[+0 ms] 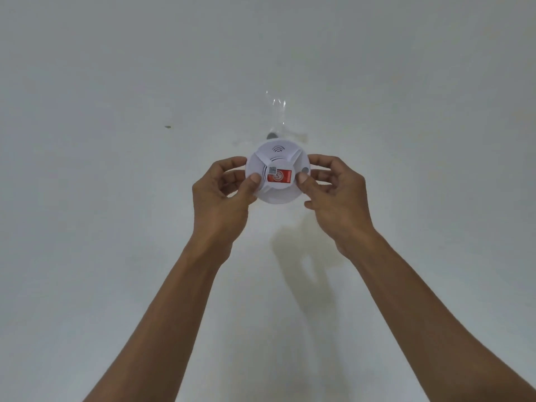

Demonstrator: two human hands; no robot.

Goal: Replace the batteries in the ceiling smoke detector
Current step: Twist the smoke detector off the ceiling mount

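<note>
Both forearms reach up from the bottom of the head view, bare and angled inward toward one spot overhead. At their ends the left hand (224, 187) and right hand (330, 185) bracket the smoke detector (278, 172), which sits against the ceiling (116, 82) at about the middle of the view. Each hand is clamped on the detector's rim: a thumb pressed on the face, the other fingers curled round the outer edge on opposite sides.

The detector is a round, shallow dome of smooth white plastic with raised ribs running out from a central hub, slotted vents around it, a small wireless mark near the top and a red label (279, 177) across the middle. A small grey button or light sits near the right thumb — too small to tell which. The ceiling is matte white paint, faintly stained and scuffed around the mount, and the hands throw a soft shadow below.

As I read it, the risk lies in the twist-off. If the body releases suddenly, smooth plastic held overhead could slip and drop. Forcing the wrong direction might crack the tabs or pull the base off the ceiling — the marks there hint at a tired fixing.
</note>
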